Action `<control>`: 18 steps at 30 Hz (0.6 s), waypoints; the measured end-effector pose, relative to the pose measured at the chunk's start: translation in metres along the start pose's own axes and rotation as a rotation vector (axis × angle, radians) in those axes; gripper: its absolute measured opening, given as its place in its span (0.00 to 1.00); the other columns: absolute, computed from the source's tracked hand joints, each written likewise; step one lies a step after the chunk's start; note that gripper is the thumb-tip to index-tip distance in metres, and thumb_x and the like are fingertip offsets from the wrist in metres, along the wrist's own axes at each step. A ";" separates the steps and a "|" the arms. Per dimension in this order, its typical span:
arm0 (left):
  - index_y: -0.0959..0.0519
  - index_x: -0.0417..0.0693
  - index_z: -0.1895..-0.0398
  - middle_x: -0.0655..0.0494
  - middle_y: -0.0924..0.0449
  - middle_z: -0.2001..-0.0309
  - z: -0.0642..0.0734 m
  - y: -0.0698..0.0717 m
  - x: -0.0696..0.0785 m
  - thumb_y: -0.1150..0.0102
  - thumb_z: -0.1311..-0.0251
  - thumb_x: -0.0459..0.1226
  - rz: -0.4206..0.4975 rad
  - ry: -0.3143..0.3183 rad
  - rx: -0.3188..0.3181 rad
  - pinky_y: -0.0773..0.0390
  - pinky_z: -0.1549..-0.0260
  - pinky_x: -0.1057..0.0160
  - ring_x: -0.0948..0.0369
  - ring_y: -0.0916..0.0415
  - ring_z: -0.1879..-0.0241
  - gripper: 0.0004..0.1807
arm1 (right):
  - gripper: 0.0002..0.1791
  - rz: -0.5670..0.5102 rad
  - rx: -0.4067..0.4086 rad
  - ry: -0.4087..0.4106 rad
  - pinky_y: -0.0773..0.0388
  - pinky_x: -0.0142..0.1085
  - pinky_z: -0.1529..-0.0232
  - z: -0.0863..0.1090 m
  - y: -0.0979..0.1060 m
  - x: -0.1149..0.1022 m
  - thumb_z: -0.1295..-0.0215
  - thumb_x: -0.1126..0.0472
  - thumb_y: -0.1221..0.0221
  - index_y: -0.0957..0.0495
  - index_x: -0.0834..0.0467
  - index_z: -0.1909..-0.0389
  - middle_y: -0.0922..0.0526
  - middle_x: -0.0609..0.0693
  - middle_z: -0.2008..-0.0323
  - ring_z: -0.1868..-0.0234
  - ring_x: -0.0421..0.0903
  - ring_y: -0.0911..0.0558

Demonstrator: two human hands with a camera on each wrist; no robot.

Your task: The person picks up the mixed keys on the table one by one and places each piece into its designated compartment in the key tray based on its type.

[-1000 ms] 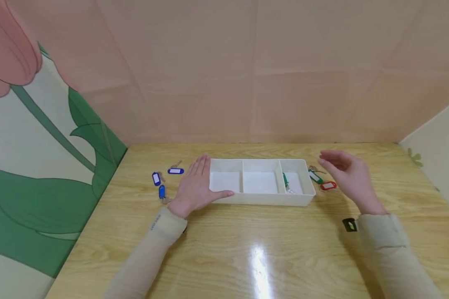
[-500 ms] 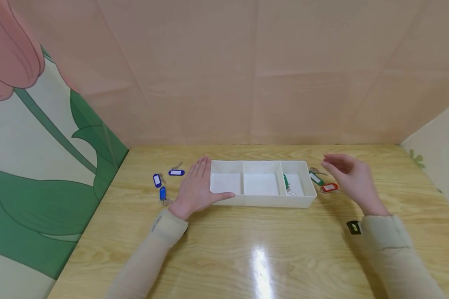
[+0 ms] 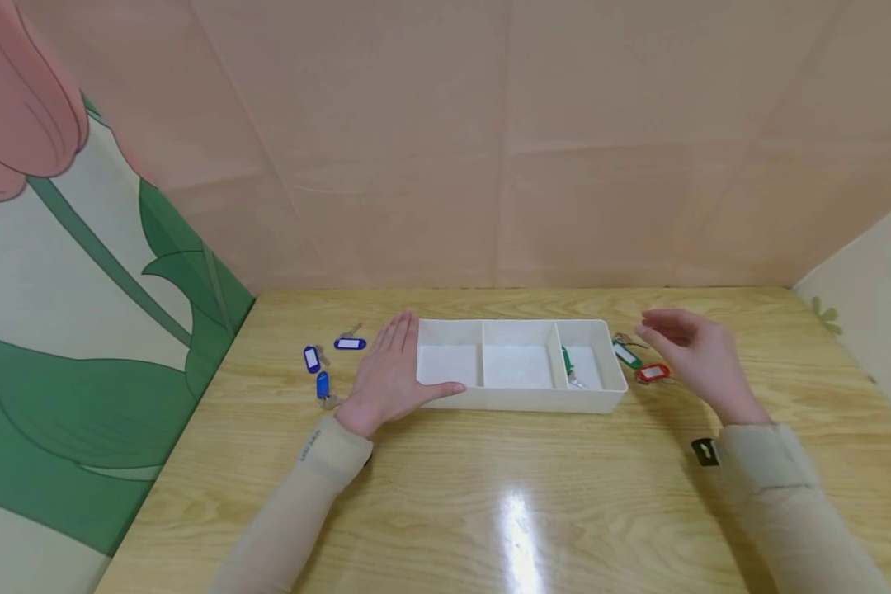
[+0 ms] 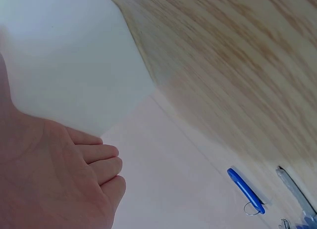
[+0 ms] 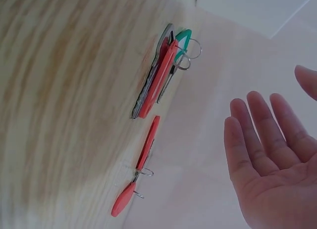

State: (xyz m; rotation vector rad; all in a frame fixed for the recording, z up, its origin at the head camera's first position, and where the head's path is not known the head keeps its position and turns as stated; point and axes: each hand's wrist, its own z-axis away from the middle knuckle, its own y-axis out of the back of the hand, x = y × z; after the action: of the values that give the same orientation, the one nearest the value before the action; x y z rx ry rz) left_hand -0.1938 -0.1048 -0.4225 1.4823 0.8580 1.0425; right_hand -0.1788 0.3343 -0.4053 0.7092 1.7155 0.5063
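A white tray (image 3: 520, 399) with three compartments stands on the table. My left hand (image 3: 388, 375) rests against its left end, fingers straight, thumb along the front wall. The rightmost compartment contains a green key tag (image 3: 567, 360) with a key. My right hand (image 3: 698, 359) hovers to the right of the tray with fingers loosely bent and holds nothing; the right wrist view shows thumb and fingers apart. Below it lie a green key tag (image 3: 627, 355) and a red key tag (image 3: 652, 373) with keys. More red tags (image 5: 124, 199) appear in the right wrist view.
Left of the tray lie three blue key tags (image 3: 312, 358) with keys. A wood-grain table (image 3: 431, 495) bears everything. A pink backdrop (image 3: 445, 165) rises behind it, and a flower-printed panel (image 3: 96, 330) stands on the left.
My right hand has shifted very slightly to the right. The left hand stays against the tray, and the tray and tags have not visibly moved on the table.
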 end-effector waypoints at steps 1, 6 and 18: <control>0.62 0.36 0.19 0.43 0.66 0.19 0.000 0.000 0.000 0.67 0.55 0.87 0.001 -0.001 0.000 0.65 0.25 0.58 0.53 0.70 0.21 0.76 | 0.25 0.002 -0.002 0.000 0.27 0.16 0.62 0.000 0.000 0.000 0.29 0.47 0.37 0.20 0.61 0.40 0.17 0.60 0.46 0.59 0.26 0.23; 0.62 0.36 0.19 0.42 0.65 0.19 0.000 0.000 0.000 0.68 0.55 0.87 0.004 0.001 0.006 0.65 0.25 0.58 0.53 0.70 0.21 0.76 | 0.24 0.020 -0.010 0.021 0.27 0.16 0.63 -0.002 -0.002 0.003 0.29 0.48 0.36 0.19 0.61 0.41 0.16 0.60 0.47 0.60 0.26 0.23; 0.62 0.37 0.19 0.43 0.66 0.19 0.000 0.001 0.000 0.68 0.55 0.87 0.005 0.003 -0.002 0.65 0.25 0.57 0.53 0.70 0.21 0.75 | 0.25 0.041 -0.069 0.042 0.27 0.18 0.66 -0.008 -0.008 0.012 0.30 0.51 0.34 0.19 0.66 0.43 0.17 0.66 0.48 0.54 0.63 0.16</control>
State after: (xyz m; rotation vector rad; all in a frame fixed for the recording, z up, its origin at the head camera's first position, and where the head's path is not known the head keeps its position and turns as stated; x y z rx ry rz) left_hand -0.1940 -0.1046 -0.4216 1.4824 0.8551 1.0492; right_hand -0.1897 0.3370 -0.4169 0.6899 1.7172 0.6100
